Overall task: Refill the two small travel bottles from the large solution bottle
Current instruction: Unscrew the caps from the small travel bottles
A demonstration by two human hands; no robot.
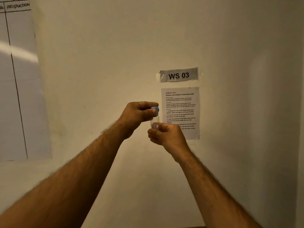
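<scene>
A small clear travel bottle [155,121] with a white label is held upright in front of the wall at chest height. My right hand [166,134] grips its lower part from below. My left hand [139,115] pinches the blue cap [155,109] on top of the bottle between thumb and fingers. The cap sits on the bottle's neck. The large solution bottle and the other travel bottle are out of view.
Behind the hands, a "WS 03" sign [179,75] and a printed task sheet [180,104] are taped to the beige wall. A whiteboard chart [16,79] hangs at the left. A strip of tabletop edge [194,226] shows at the bottom.
</scene>
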